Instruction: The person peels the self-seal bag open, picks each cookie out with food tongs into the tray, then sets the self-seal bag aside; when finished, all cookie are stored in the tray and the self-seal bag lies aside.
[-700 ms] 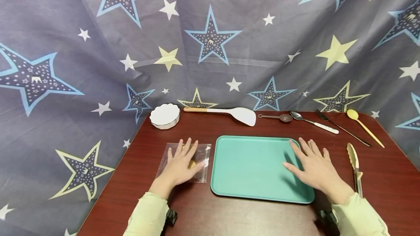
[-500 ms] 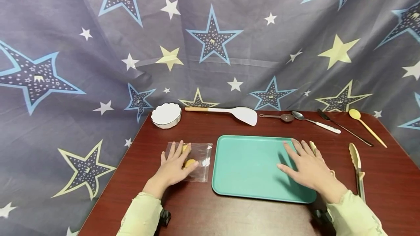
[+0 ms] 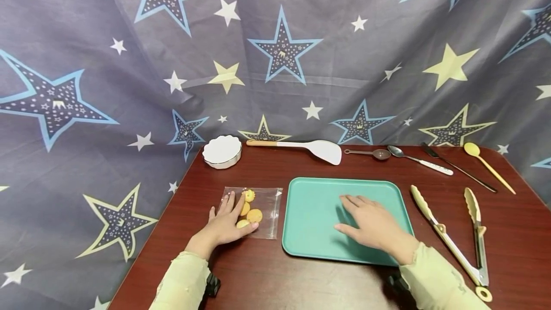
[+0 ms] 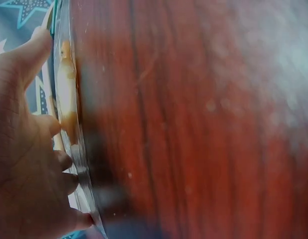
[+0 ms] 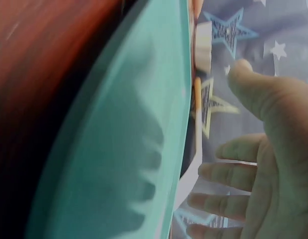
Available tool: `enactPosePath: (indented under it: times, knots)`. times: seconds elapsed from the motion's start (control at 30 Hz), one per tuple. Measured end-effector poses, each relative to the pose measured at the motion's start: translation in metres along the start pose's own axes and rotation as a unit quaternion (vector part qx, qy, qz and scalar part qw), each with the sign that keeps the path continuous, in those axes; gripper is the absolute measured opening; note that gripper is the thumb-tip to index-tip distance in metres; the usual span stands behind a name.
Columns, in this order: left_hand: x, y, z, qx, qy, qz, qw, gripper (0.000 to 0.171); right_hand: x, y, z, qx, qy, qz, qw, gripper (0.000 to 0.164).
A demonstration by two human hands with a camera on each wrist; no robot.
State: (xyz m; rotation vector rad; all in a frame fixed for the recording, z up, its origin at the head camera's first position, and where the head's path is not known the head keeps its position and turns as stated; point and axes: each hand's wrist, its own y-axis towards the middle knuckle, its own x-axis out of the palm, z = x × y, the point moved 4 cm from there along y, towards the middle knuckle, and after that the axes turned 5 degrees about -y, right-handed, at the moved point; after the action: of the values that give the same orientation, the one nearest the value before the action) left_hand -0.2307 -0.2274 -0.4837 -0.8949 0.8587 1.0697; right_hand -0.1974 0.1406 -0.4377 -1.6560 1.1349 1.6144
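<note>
A clear plastic bag (image 3: 271,212) lies on the table left of the tray, with several round yellow cookies (image 3: 254,215) in it. My left hand (image 3: 217,228) lies over the bag's left part with its fingers spread, partly hiding the cookies. In the left wrist view its fingertips (image 4: 81,219) come up to the plastic and seem to touch it. Over the turquoise tray (image 3: 314,224), my right hand (image 3: 374,226) is held with extended fingers and nothing in its grasp. Its shadow falls on the tray in the right wrist view, and the hand looks raised off the surface.
Tongs (image 3: 456,243) lie spread right of the tray. Along the back stand a white fluted dish (image 3: 222,151), a spatula (image 3: 325,151), a brown measuring spoon (image 3: 380,154), a metal spoon (image 3: 419,159), a dark knife-like utensil (image 3: 458,167) and a yellow spoon (image 3: 472,149). A starry curtain (image 3: 280,99) hangs behind.
My right hand has moved left from the tray's right edge to over its middle, uncovering the tongs. My left hand has shifted slightly left, and more cookies show.
</note>
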Motion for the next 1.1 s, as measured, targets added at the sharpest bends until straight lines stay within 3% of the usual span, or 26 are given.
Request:
enactPosePath:
  times: [0.3,0.57,0.87,1.1]
  knots:
    - [0.006,0.001,-0.001,-0.013,0.004,-0.031,0.9994,0.105,0.01,0.032,-0.057,-0.075,0.046,-0.008,0.996,0.067]
    - [0.006,0.002,-0.002,-0.013,-0.01,-0.041,0.999,0.106,0.018,0.057,-0.102,-0.105,0.087,-0.007,0.991,0.053]
    - [0.018,0.011,-0.016,-0.009,-0.045,-0.055,0.9975,0.113,0.036,0.081,-0.127,-0.074,0.094,-0.012,0.993,0.038]
    - [0.016,0.008,-0.016,-0.007,-0.047,-0.054,0.9974,0.114,0.05,0.09,-0.145,-0.019,0.033,-0.05,0.998,0.054]
